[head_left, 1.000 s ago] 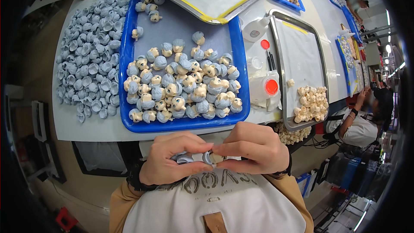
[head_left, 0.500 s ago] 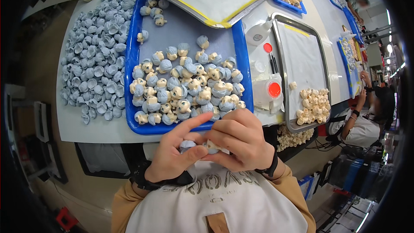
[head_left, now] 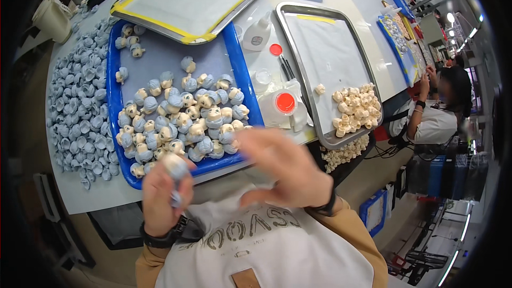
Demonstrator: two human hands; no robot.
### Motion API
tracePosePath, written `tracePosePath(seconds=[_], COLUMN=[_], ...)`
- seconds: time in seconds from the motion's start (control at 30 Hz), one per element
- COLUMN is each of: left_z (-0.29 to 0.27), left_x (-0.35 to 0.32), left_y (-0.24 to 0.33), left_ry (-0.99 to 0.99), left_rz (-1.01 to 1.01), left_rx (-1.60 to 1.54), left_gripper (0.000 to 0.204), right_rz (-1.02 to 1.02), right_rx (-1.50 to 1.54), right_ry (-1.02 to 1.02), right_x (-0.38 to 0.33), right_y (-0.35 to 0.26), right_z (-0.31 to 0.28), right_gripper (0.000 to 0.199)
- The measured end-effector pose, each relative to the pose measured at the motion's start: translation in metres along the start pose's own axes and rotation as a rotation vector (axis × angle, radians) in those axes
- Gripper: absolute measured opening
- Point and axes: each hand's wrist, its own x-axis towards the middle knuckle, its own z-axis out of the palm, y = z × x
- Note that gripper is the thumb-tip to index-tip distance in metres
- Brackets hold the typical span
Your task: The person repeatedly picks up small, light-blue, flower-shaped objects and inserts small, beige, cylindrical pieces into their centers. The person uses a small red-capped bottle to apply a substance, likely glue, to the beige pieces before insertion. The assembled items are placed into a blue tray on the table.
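My left hand [head_left: 158,202] is closed on a small doll head [head_left: 175,166], cream with a pale blue hair part, just off the near edge of a blue tray [head_left: 246,88]. A second light blue piece [head_left: 175,198] shows lower between the fingers of that hand; its shape is partly hidden. My right hand [head_left: 290,168], smeared by motion, has its fingers stretched out beside the tray's near right corner, with nothing seen in it. Inside the tray lie several doll heads [head_left: 184,120] with blue hair. Left of it spreads a heap of blue hollow hair shells [head_left: 80,112].
A metal tray [head_left: 314,104] with cream parts [head_left: 354,109] stands to the right. Between the trays are a white squeeze bottle [head_left: 257,34], a red-lidded jar [head_left: 286,103] and pens [head_left: 287,66]. A yellow-taped tray [head_left: 192,5] overlaps the blue tray's far end. A co-worker [head_left: 434,112] sits at right.
My hands were together over one doll head; now they are apart. The left keeps the head and has moved left; the right has opened. The whole view has turned toward the right.
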Motion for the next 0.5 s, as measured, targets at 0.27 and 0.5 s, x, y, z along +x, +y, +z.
tracePosePath(seconds=[0.27,0.5], left_z=[0.007,0.008], left_x=[0.016,0.012], left_y=[0.008,0.006], left_ry=[-0.019,-0.148], left_rz=[0.009,0.014], left_rx=[-0.128,-0.269], left_gripper=[0.04,0.025], right_rz=[0.551,0.545], right_rx=[-0.706,-0.73], right_ry=[0.054,-0.249], right_x=[-0.049,-0.024], right_y=[0.067,0.091], right_z=[-0.107,-0.087], right_gripper=[0.034,0.022])
